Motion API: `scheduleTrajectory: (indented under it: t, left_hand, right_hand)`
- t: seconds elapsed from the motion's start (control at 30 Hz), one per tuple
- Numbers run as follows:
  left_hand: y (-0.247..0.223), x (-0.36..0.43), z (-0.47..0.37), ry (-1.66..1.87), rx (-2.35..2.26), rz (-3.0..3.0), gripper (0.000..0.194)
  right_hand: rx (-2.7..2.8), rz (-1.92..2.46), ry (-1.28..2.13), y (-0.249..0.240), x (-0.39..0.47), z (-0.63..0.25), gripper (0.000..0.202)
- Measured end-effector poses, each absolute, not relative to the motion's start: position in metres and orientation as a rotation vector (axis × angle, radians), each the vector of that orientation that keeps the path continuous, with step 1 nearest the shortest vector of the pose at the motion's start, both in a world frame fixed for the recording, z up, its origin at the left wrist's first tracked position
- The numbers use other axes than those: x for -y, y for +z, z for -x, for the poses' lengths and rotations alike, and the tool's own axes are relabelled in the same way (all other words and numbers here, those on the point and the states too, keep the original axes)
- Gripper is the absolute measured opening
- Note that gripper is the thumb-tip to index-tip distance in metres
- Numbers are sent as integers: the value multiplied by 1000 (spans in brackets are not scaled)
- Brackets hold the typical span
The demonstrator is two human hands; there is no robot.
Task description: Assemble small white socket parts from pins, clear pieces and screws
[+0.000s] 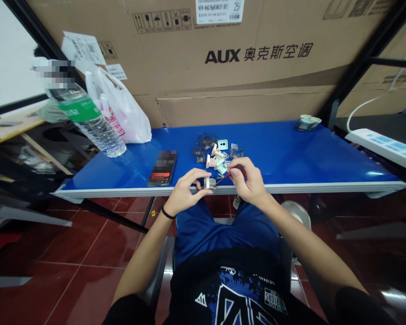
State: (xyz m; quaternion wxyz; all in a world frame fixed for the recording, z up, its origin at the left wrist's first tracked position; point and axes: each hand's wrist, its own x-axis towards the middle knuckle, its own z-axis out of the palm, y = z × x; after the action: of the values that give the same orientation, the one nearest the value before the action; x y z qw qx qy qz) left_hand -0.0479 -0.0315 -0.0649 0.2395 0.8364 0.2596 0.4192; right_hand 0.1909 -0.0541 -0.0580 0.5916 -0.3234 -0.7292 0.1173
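Observation:
My left hand (184, 193) is at the front edge of the blue table, its fingers and thumb closed on a small whitish plastic piece (208, 183) with a clear section. In my right hand (249, 184) is a thin screwdriver (223, 178), its dark handle mostly covered by the fingers. The shaft points left and its tip meets or nearly meets the plastic piece; exact contact is too small to tell. Just beyond both hands lies a loose heap of pink and mint plastic parts (219, 163). Behind it are several clear, dark-looking pieces (205, 145) and a mint frame (222, 144).
A phone (163, 168) lies left of my hands. Farther left stand a large water bottle (88, 119) and a white plastic bag (128, 113). A big cardboard box (257, 85) backs the table (284, 153). Small cups (307, 123) and a power strip (385, 146) are right.

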Motion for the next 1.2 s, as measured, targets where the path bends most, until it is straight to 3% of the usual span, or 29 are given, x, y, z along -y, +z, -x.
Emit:
scheduleTrajectory:
  t: [0.27, 0.47, 0.57, 0.77, 0.97, 1.2]
  left_hand:
    - [-64, 33, 46, 1173, -719, -2308, 32]
    - [-62, 35, 44, 1210, -762, -2280, 32]
    - [-63, 35, 43, 1226, -776, -2249, 33]
    - [-65, 36, 44, 1235, -786, -2215, 35]
    - [-65, 36, 44, 1242, -822, -2200, 36]
    - [-63, 36, 44, 1179, -845, -2175, 35]
  right_hand:
    - [1733, 719, -100, -42, 56, -186, 22]
    - [1764, 619, 98, -29, 63, -192, 39]
    - [1718, 611, 116, -27, 63, -193, 35]
    - [1687, 690, -160, -34, 58, -197, 26]
    - [1760, 626, 92, -24, 64, -200, 43]
    - [1668, 664, 84, -26, 58, -199, 33]
